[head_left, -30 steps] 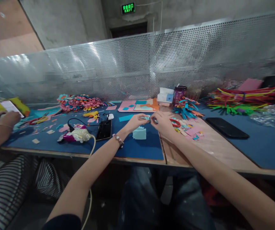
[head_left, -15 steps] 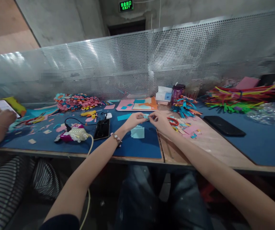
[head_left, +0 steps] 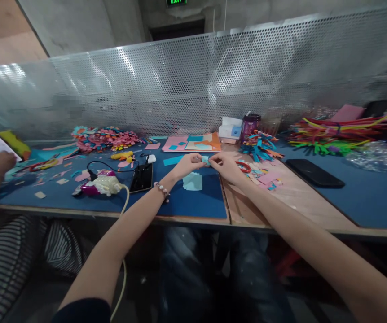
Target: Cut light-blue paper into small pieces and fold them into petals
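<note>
Between my two hands is a small light-blue piece of paper, pinched from both sides above the blue mat. My left hand has its fingertips closed on the paper's left side. On the other side, my right hand grips it with thumb and fingers. Just below the hands lies a stack of pale-blue paper pieces. A bright blue paper strip rests left of my left hand. Red-handled scissors, partly hidden, are beside my right hand among paper scraps.
A phone, a power strip with a cable and a yellow glue gun lie to the left. A black phone and pipe cleaners are at right. A co-worker's hand holds a phone at far left.
The view has tilted slightly down, so the exit sign is mostly cut off. Both hands still pinch the paper, which now shows a little more between the fingers.
</note>
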### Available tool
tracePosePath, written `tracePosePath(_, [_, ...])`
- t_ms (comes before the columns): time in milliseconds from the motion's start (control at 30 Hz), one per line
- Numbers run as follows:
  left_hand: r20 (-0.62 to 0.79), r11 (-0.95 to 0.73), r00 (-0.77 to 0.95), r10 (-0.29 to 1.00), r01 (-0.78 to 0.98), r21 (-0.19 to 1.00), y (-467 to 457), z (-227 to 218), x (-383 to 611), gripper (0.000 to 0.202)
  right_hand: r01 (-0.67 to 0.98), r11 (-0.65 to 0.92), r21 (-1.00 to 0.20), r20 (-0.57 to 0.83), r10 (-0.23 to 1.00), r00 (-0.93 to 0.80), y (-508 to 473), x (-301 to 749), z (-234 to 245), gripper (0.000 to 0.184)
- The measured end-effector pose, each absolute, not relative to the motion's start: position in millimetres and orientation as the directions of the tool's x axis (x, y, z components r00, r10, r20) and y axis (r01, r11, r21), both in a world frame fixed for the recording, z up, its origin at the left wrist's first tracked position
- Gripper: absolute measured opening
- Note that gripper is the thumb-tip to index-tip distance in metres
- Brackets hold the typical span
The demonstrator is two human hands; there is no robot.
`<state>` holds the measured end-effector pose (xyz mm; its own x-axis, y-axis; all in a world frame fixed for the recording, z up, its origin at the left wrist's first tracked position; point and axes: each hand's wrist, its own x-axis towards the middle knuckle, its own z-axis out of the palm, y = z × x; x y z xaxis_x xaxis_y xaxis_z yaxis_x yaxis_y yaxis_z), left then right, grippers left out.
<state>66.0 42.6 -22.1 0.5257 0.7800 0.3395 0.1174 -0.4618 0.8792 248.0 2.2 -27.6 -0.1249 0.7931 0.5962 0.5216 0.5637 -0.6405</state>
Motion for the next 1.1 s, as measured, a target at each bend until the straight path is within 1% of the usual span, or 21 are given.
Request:
tracePosePath(267, [0.326,-0.457,0.539,0.776,0.124,0.881,41.4,-21.5,65.6,0.022,0.538,0.585,-0.606,0.607,0.778,-0.163,2.3,251.2,-25.9,0.019])
tracePosePath(567, [0.296,-0.428,0.551,0.780,0.124,0.895,42.1,-22.7,65.4,0.025,0.599,0.640,-0.482,0.688,0.700,-0.194,-0.6,251.3,-24.4,0.016])
tracePosePath(667, [0.294,-0.418,0.543,0.786,0.117,0.901,41.9,-22.3,65.0,0.027,0.627,0.666,-0.404,0.743,0.638,-0.199,1.3,249.5,-28.3,0.012])
tracePosePath(800, [0.297,-0.409,0.542,0.786,0.096,0.907,40.2,-20.8,64.0,0.032,0.672,0.697,-0.248,0.820,0.521,-0.238,1.0,244.5,-29.4,0.015])
tracePosePath(933, [0.301,-0.404,0.535,0.789,0.083,0.911,38.7,-19.9,63.8,0.029,0.703,0.702,-0.114,0.839,0.448,-0.310,-0.7,241.9,-27.0,0.009])
tracePosePath(1100, [0.305,-0.412,0.547,0.780,0.081,0.908,37.9,-20.5,64.0,0.024,0.723,0.690,-0.019,0.839,0.405,-0.364,-0.5,245.2,-25.8,0.007])
